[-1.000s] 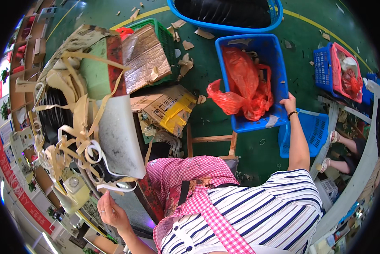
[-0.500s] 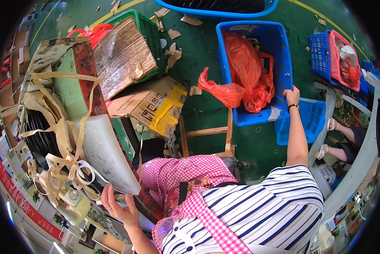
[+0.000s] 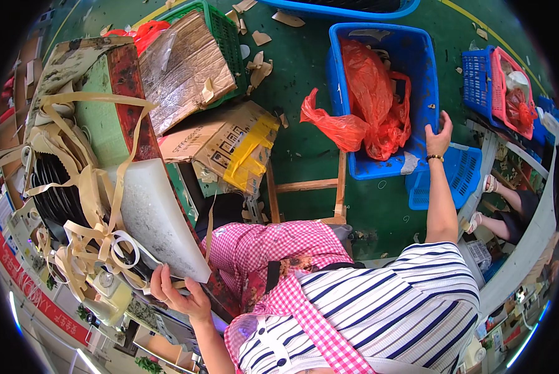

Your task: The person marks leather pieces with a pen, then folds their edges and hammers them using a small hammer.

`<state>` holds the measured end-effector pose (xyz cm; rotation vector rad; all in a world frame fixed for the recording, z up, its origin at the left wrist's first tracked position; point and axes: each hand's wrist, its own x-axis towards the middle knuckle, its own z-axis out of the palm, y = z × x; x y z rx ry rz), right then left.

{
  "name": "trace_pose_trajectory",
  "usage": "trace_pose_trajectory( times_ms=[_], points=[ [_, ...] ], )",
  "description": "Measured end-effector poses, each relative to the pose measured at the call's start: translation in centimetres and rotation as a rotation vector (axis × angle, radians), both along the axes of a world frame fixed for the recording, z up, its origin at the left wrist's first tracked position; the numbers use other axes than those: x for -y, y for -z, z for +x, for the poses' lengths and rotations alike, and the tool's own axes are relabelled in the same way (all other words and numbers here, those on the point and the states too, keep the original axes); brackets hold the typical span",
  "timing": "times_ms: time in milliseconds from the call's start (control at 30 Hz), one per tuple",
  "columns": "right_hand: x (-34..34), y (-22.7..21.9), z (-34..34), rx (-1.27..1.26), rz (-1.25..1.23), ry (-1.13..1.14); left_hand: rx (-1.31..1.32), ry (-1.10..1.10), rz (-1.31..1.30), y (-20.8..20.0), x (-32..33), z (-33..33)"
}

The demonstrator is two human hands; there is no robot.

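My right hand (image 3: 439, 138) is beside the right wall of a blue plastic bin (image 3: 419, 56), fingers apart with nothing in them. Inside the bin lies a crumpled red plastic bag (image 3: 369, 93), one end spilling over the left wall. My left hand (image 3: 181, 296) rests near the close corner of a thick white block (image 3: 158, 215) on the workbench, its fingers loosely bent and apart. Beside that block are tangled beige strips (image 3: 95, 240) and a stack of dark, ring-like pieces (image 3: 47, 187).
A cardboard box (image 3: 220, 146) with yellow tape and a green crate (image 3: 220, 25) stand past the bench. A wooden frame (image 3: 304, 186) is on the floor. To the right are a blue basket (image 3: 457, 165), a pink basket (image 3: 510, 93) and another person's feet (image 3: 482, 202). Scraps litter the floor.
My right hand has let go of the bin's rim and its fingers have spread. The view has shifted slightly. My left hand stays by the white block.
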<state>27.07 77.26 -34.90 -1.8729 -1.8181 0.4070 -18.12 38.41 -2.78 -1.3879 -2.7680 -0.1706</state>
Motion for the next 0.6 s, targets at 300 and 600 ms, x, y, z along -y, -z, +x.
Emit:
trace_pose_trajectory(
  times_ms=[300, 600],
  points=[
    [11.0, -1.3, -34.5, -0.137, -0.298, -1.256, 0.0, -0.017, 0.078, 0.3, -0.7, 0.1],
    [15.8, 5.0, -43.2, 0.117, -0.396, -1.472, 0.023, -0.022, 0.105, 0.5, -0.6, 0.6]
  ],
)
